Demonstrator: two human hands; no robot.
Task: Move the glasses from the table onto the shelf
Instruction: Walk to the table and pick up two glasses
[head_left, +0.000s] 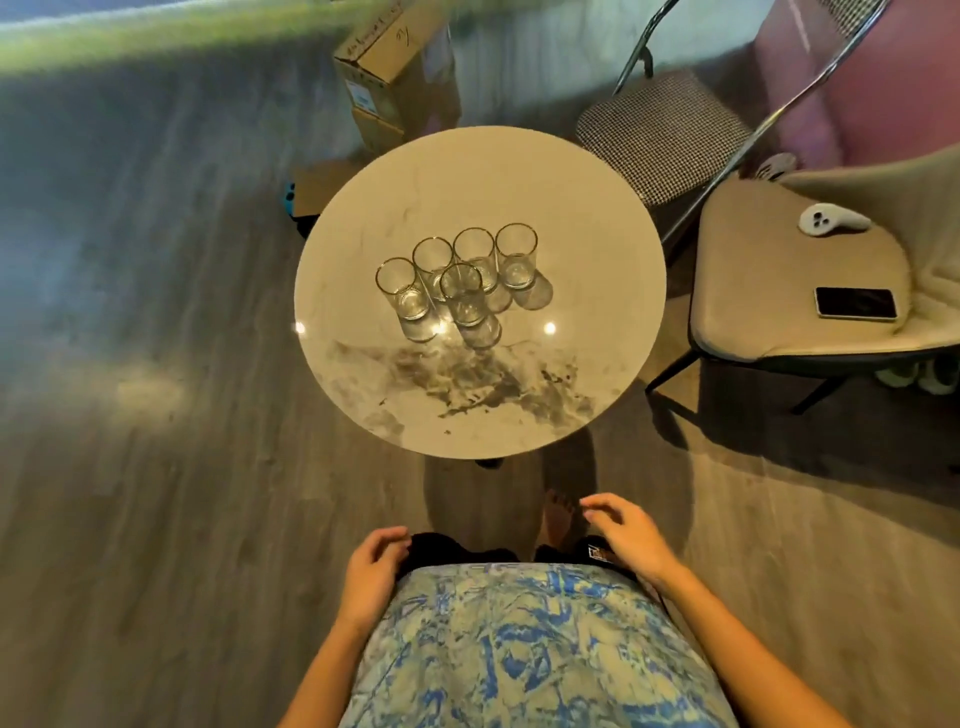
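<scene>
Glasses (457, 280): clear, smooth glass. Worktop (587, 218): glossy marbled stone finish. Floor (156, 467): matt wood-grain. Box (400, 67): plain brown cardboard.

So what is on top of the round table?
Five clear glasses stand upright in a cluster on the round table, apparently empty. Nothing else rests there; nothing covers them.

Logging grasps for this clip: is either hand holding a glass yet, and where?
Nothing is held. Left hand and right hand hang empty near the waist; all five glasses stand on the table.

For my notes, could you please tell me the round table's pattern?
Pale marble with dark grey smudges on the near side of the table, seen from the head view.
</scene>
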